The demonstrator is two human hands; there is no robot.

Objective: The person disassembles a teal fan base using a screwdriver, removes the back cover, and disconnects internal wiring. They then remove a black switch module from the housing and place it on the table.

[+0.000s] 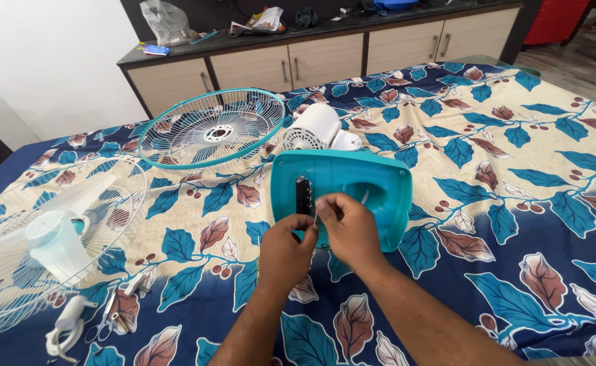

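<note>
A teal plastic fan base (372, 186) with rounded corners lies tipped up on a bed (548, 224) covered by a cream and navy sheet printed with blue and brown leaves, its hollow underside facing the camera. A black switch block (303, 195) stands inside the hollow near its left edge, and a thin white wire (364, 196) curves across the recess. The left hand (285, 247) is curled with its fingertips at the lower rim of the base, just under the switch block. The right hand (348, 227) pinches something small and pale against the base beside the block; it may be a wire end, but the view is too small to tell. Just behind the base lies a white cylindrical fan motor (315, 127), touching it. Further back a round teal-rimmed wire fan guard (211, 129) lies flat. At the left, a second white wire guard (13, 251) carries a translucent fan blade (57, 240), with a white cord (67, 329) near it. A long cabinet with beige doors (325, 57) stands beyond the bed.
</note>
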